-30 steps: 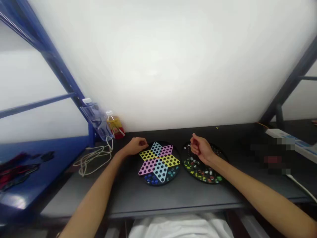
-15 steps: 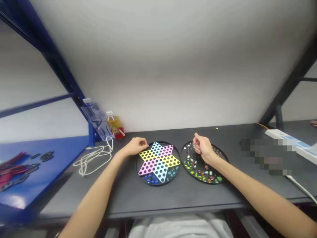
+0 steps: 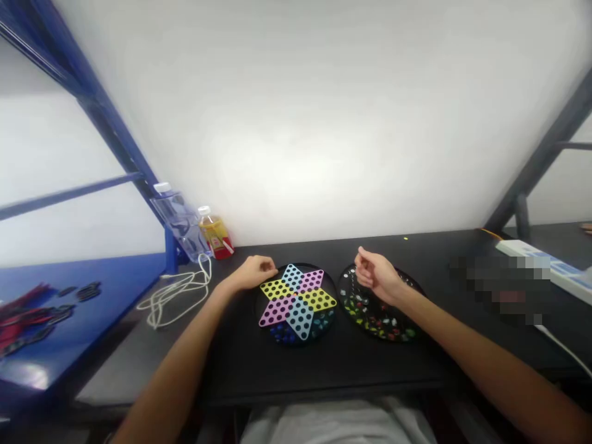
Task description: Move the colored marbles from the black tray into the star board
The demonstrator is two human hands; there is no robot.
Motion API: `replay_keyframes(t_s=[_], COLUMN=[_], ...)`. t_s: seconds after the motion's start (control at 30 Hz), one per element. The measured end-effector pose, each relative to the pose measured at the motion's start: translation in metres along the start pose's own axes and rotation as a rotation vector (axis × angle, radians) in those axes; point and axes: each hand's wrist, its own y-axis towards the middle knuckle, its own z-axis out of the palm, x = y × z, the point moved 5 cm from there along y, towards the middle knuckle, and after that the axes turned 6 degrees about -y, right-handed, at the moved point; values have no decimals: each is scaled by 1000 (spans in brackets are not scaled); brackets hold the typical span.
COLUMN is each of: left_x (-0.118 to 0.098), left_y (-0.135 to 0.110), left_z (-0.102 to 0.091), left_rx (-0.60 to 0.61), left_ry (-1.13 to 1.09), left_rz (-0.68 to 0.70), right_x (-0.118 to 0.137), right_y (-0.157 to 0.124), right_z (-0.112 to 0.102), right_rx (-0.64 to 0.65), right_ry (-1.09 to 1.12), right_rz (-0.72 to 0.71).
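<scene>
A round Chinese checkers board (image 3: 300,316) lies on the table, its star of pale blue, pink and yellow points full of dark holes. Blue and teal marbles sit along its front rim. My left hand (image 3: 253,271) rests at the board's far left rim, fingers curled against the edge. To the right is a black round tray (image 3: 343,295) holding many marbles (image 3: 365,317), mainly green, yellow, red and clear. Above the tray's far side hovers my right hand (image 3: 377,274), fingers curled in and thumb up. Whatever it may hold is hidden.
A bundled white cable (image 3: 178,299) lies left of the board, near a clear pitcher (image 3: 178,219) and a bottle with a yellow and red label (image 3: 216,234). A power strip (image 3: 541,265) stands at right. Red-and-black items (image 3: 32,320) lie on a blue surface.
My right hand has shifted slightly left over the tray, with its fingers a little less tightly curled. My left hand and the board stay put.
</scene>
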Motion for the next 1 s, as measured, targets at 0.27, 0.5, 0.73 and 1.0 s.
replay_keyframes(t_s=[0.27, 0.5, 0.73, 1.0], left_x=[0, -3, -4, -4], left_y=[0, 1, 0, 0], left_z=[1, 1, 1, -2], left_rx=[12, 11, 12, -3], left_ry=[17, 34, 36, 40], left_rz=[-7, -8, -9, -27], right_x=[19, -1, 1, 3], right_y=[-12, -15, -15, -16], right_z=[-47, -43, -41, -38], right_rx=[508, 674, 669, 677], right_ry=[-939, -1063, -1090, -1023], right_rz=[38, 138, 141, 114])
